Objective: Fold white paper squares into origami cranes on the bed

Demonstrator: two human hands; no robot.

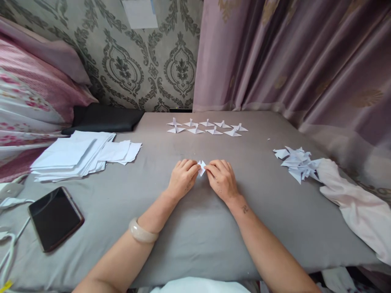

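Between my two hands is a small white folded paper (201, 168), its middle showing and its ends hidden by my fingers. My left hand (183, 176) pinches its left end, fingers curled in. On the right end, the fingertips of my right hand (222, 178) are closed in the same way. Both hands are just above or on the grey cloth surface (195, 228); I cannot tell which. Farther back, several white origami cranes (195, 129) stand in two rows with their wings spread.
On the left lie stacked white paper sheets (65, 154), a smartphone (56, 218), white cables (12, 244) and a black folded item (105, 116). A heap of folded white paper pieces (297, 162) is at right, beside a pale cloth (357, 203). Purple curtains (275, 53) hang behind.
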